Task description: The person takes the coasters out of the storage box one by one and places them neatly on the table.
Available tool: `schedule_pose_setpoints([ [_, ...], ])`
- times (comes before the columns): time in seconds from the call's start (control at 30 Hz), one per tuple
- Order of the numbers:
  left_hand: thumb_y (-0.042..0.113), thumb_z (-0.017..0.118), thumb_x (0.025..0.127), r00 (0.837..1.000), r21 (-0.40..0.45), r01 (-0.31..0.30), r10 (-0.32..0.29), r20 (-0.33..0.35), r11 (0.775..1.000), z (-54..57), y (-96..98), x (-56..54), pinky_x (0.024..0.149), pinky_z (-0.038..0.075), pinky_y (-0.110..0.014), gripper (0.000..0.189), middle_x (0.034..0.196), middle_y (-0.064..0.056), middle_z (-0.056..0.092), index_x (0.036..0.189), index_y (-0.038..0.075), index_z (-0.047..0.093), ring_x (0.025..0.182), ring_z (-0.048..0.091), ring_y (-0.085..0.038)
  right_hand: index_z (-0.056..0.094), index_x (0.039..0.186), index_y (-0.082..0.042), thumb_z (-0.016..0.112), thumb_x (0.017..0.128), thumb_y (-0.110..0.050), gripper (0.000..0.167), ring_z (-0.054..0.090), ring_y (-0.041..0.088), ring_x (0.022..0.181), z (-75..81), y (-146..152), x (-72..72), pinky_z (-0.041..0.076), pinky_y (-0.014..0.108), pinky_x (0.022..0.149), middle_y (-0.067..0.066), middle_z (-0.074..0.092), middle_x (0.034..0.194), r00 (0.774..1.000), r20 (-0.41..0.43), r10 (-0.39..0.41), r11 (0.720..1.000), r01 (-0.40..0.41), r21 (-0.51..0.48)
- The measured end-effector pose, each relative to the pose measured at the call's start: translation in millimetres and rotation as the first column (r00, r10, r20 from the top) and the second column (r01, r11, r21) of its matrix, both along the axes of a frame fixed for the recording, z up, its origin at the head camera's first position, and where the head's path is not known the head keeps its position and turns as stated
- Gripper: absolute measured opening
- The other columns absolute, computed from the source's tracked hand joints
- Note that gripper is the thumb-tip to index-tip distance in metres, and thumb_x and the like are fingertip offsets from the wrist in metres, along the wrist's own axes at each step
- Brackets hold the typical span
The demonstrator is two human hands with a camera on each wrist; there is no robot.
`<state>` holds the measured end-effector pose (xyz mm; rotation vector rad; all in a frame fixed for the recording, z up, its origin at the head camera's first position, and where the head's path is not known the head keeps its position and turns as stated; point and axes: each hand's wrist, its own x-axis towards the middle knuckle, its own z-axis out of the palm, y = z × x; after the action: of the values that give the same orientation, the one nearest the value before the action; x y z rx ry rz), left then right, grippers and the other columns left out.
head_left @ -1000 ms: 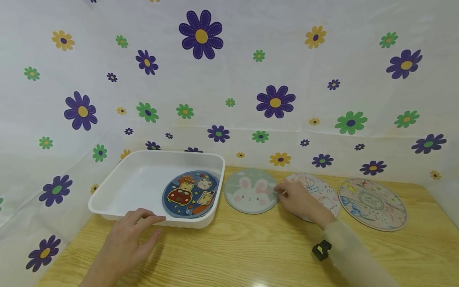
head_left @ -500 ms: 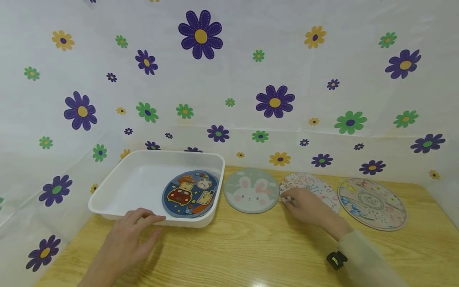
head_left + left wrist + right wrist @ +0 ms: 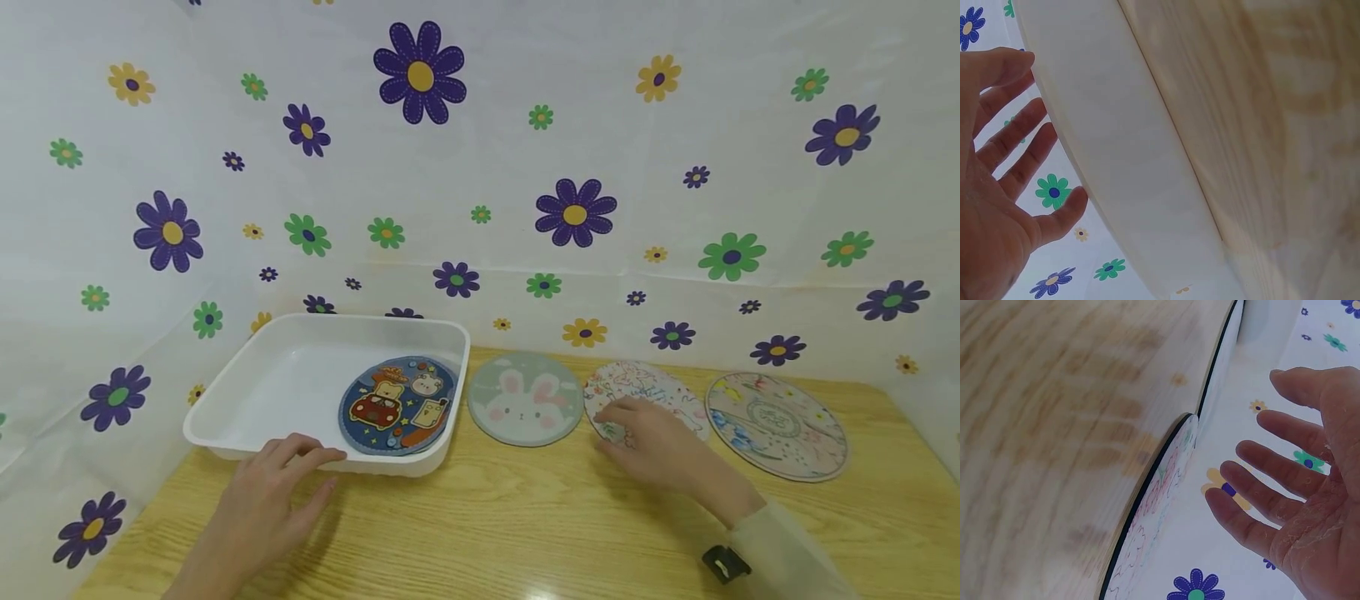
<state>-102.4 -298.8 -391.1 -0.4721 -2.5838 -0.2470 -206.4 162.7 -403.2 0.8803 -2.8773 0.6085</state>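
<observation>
My left hand (image 3: 258, 508) rests its fingertips at the near rim of a white plastic tray (image 3: 285, 375). Its relaxed, spread fingers also reach the tray's edge in the left wrist view. My right hand (image 3: 652, 450) hovers over a round white mat with red and blue line drawings (image 3: 637, 379). In the right wrist view its fingers (image 3: 1291, 469) are spread and hold nothing, above that mat's thin dark edge. Left of it lies a grey-green rabbit mat (image 3: 525, 408); on its right, a pink floral mat (image 3: 780, 425). The hand covers part of the line-drawing mat.
Inside the tray, leaning on its right side, is a round blue cartoon mat (image 3: 397, 408). The wooden table (image 3: 510, 525) runs back to a white flower-print sheet (image 3: 495, 142) hanging behind and at the left. A small black device (image 3: 726, 564) sits on the right sleeve.
My right hand has drawn back from the rabbit mat's right edge, moving right and toward me over the line-drawing mat. The left hand and the mats stay in place.
</observation>
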Motion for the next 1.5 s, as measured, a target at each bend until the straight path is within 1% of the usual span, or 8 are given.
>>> schedule_pose_setpoints([
  [0.13, 0.019, 0.085, 0.079, 1.000, 0.000, -0.012, 0.012, 0.017, 1.000, 0.2, 1.4, 0.0, 0.075, 0.054, -0.045, 0.028, 0.101, 0.003, 0.067, 0.105, 0.022, 0.075, 0.092, 0.063, -0.020, 0.074, 0.118, -0.008, 0.073, 0.094, -0.026, 0.030, 0.068, 0.034, 0.117, 1.2, -2.5, 3.8, 0.055, 0.053, 0.100, 0.011, 0.072, 0.124, 1.000, -0.014, 0.025, 1.000, -0.025, -0.004],
  [0.37, 0.020, 0.084, 0.080, 0.998, -0.002, -0.035, 0.035, 0.058, 0.999, 0.4, 2.6, 0.6, 0.076, 0.055, -0.049, 0.029, 0.102, 0.003, 0.067, 0.106, 0.024, 0.072, 0.096, 0.063, -0.023, 0.073, 0.119, -0.008, 0.074, 0.094, -0.026, 0.031, 0.068, 0.031, 0.117, 1.3, -9.4, 9.4, 0.055, 0.050, 0.100, 0.009, 0.072, 0.125, 0.998, -0.007, 0.057, 0.998, -0.057, -0.036],
  [0.67, 0.022, 0.084, 0.080, 0.996, -0.011, -0.062, 0.062, 0.071, 0.998, 1.1, 3.5, 1.3, 0.076, 0.053, -0.053, 0.029, 0.105, 0.001, 0.067, 0.106, 0.025, 0.071, 0.099, 0.062, -0.027, 0.073, 0.121, -0.009, 0.074, 0.093, -0.030, 0.034, 0.066, 0.032, 0.122, 3.4, -16.5, 15.6, 0.054, 0.052, 0.103, 0.010, 0.070, 0.129, 0.999, 0.031, 0.033, 0.999, -0.032, -0.041],
  [1.0, 0.022, 0.083, 0.082, 0.993, -0.010, -0.074, 0.075, 0.090, 0.997, 1.3, 6.0, 0.9, 0.075, 0.052, -0.053, 0.028, 0.107, 0.001, 0.067, 0.107, 0.025, 0.070, 0.100, 0.062, -0.029, 0.073, 0.119, -0.009, 0.075, 0.093, -0.027, 0.032, 0.068, 0.031, 0.118, 0.4, -14.8, 19.4, 0.055, 0.049, 0.101, 0.010, 0.071, 0.125, 0.998, 0.000, 0.057, 0.997, -0.057, -0.048],
  [1.17, 0.022, 0.082, 0.085, 0.996, -0.008, -0.052, 0.053, 0.073, 0.999, 1.1, 6.3, -1.7, 0.072, 0.054, -0.052, 0.026, 0.104, 0.003, 0.066, 0.109, 0.025, 0.071, 0.095, 0.064, -0.025, 0.074, 0.118, -0.008, 0.075, 0.093, -0.026, 0.031, 0.069, 0.030, 0.117, 0.1, -15.1, 19.6, 0.056, 0.048, 0.100, 0.009, 0.072, 0.123, 0.998, -0.019, 0.065, 0.996, -0.066, -0.056],
  [1.33, 0.019, 0.083, 0.083, 1.000, -0.032, -0.017, 0.017, 0.001, 0.999, 1.0, 6.6, -5.3, 0.067, 0.054, -0.045, 0.024, 0.097, 0.005, 0.065, 0.106, 0.025, 0.075, 0.084, 0.063, -0.020, 0.073, 0.118, -0.008, 0.075, 0.093, -0.027, 0.031, 0.068, 0.030, 0.117, -0.7, -14.9, 19.8, 0.055, 0.048, 0.101, 0.008, 0.072, 0.123, 0.998, -0.011, 0.064, 0.996, -0.065, -0.058],
  [1.43, 0.017, 0.083, 0.082, 1.000, -0.037, -0.012, 0.011, -0.027, 0.999, 0.2, 7.6, -6.8, 0.065, 0.054, -0.046, 0.024, 0.096, 0.004, 0.066, 0.102, 0.025, 0.075, 0.083, 0.064, -0.021, 0.074, 0.118, -0.008, 0.075, 0.093, -0.026, 0.031, 0.068, 0.029, 0.116, -1.5, -14.9, 19.7, 0.056, 0.048, 0.100, 0.008, 0.072, 0.123, 0.997, -0.019, 0.069, 0.996, -0.070, -0.060],
  [1.5, 0.018, 0.083, 0.083, 0.999, -0.039, -0.022, 0.021, -0.023, 0.999, -0.4, 8.5, -6.9, 0.065, 0.055, -0.050, 0.022, 0.097, 0.004, 0.068, 0.101, 0.025, 0.074, 0.084, 0.066, -0.023, 0.074, 0.117, -0.008, 0.075, 0.092, -0.026, 0.031, 0.069, 0.030, 0.116, -1.8, -15.1, 19.7, 0.056, 0.048, 0.100, 0.009, 0.072, 0.122, 0.997, -0.032, 0.072, 0.995, -0.074, -0.062],
])
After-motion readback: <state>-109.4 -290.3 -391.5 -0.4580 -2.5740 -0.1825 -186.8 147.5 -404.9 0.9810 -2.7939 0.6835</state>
